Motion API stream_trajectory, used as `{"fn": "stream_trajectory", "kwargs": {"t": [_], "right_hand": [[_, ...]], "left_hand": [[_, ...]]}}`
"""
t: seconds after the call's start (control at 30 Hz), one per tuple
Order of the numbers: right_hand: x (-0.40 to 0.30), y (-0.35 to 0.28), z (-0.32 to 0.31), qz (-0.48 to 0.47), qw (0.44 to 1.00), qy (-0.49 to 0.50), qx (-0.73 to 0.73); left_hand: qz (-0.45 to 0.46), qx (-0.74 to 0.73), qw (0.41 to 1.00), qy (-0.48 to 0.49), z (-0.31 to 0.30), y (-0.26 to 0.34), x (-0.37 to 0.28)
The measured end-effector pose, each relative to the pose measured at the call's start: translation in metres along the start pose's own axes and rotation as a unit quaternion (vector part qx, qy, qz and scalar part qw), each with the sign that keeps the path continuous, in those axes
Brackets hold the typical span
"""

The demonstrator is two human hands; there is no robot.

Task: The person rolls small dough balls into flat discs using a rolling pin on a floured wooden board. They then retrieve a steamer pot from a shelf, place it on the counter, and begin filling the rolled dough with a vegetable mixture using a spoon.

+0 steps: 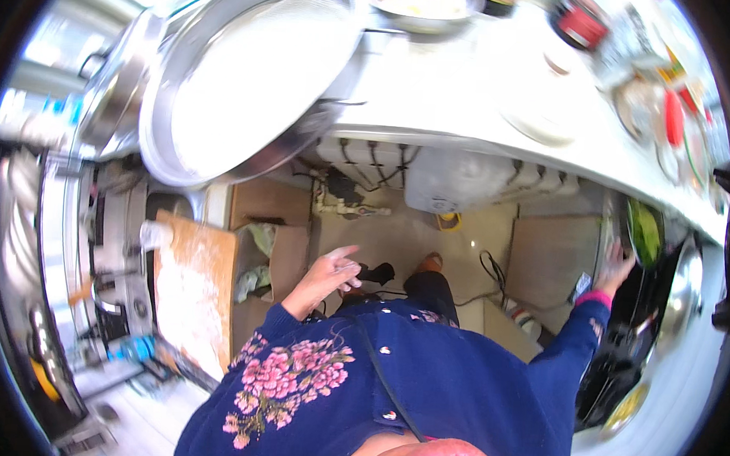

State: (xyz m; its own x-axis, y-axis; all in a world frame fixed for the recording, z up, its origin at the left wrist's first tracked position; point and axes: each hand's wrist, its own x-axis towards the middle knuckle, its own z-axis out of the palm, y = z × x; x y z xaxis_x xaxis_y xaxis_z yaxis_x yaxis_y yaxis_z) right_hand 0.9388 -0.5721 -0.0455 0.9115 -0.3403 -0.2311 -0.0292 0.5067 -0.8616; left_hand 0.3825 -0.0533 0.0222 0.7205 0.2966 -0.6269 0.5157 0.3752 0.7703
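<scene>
My left hand (334, 272) hangs in front of my body, fingers partly spread and dusted with white, with nothing in it. At the right, my right hand (615, 263) reaches beside a dark dish of green leaves (644, 233) near the stove; whether its fingers touch the rim is unclear. Left of my left hand lies a wooden board (195, 300) covered with white powder. A large round metal pan (162, 118), its inside glaring white, stands at the upper left. A bowl of pale yellow pieces (425, 3) sits on the white counter (444, 85).
A steel pan (683, 297) and a plate of yellow food (629, 411) lie along the right. Red-lidded jars (674, 118) and a red container (585, 22) stand at the upper right. Under the counter are a clear plastic jug (449, 180), cords and cardboard boxes (289, 264).
</scene>
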Motion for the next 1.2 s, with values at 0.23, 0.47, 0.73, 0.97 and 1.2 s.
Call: {"fn": "stream_trajectory", "kwargs": {"t": [0.23, 0.47, 0.73, 0.97, 1.2], "right_hand": [[-0.120, 0.025, -0.001, 0.094, 0.966, -0.158, -0.183], [-0.326, 0.073, 0.084, 0.218, 0.859, -0.382, -0.263], [-0.505, 0.092, 0.192, 0.184, 0.666, -0.623, -0.367], [-0.555, 0.035, 0.288, 0.245, 0.713, -0.614, -0.231], [-0.532, 0.017, 0.360, 0.367, 0.676, -0.618, -0.162]], "left_hand": [[0.032, -0.026, 0.999, -0.001, -0.007, -0.007, -0.008], [0.058, -0.056, 0.996, 0.043, -0.040, -0.024, -0.035], [0.103, -0.135, 0.977, 0.128, -0.099, -0.066, -0.115], [0.164, -0.288, 0.920, 0.210, -0.181, -0.049, -0.152], [0.270, -0.354, 0.865, 0.231, -0.225, -0.013, -0.120]]}}
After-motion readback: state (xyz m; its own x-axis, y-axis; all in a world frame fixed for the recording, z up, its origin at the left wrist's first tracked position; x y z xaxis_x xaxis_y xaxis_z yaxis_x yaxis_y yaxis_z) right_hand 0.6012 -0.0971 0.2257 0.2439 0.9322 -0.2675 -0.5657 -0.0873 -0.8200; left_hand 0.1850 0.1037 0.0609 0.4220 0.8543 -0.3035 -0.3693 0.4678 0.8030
